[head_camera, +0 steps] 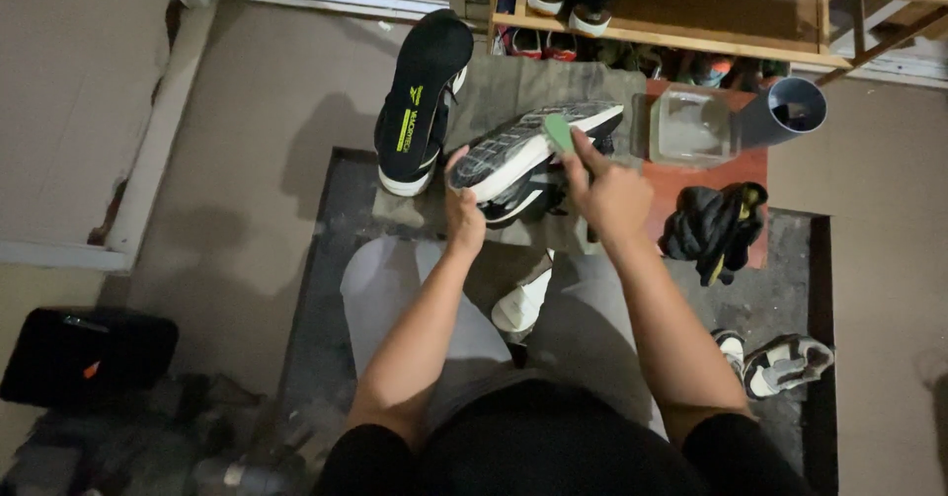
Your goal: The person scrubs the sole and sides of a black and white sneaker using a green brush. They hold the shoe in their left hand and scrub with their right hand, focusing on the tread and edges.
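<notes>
Both forearms reach forward; left hand [462,203] and right hand [609,193] curl closed, gripping.

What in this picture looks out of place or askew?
A black shoe stands tipped on its side, sole facing up, beside the shoe the left hand holds. Nothing looks spilled.

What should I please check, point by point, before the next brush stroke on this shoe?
1. Left hand steadies the shoe: ok.
2. Right hand grips the green brush: ok.
3. Brush touches the sole: ok.
4. Shoe rests on the grey cloth: ok.
5. Clear container stands apart from the shoe: ok.
6. Water in the container: cannot tell.
</notes>
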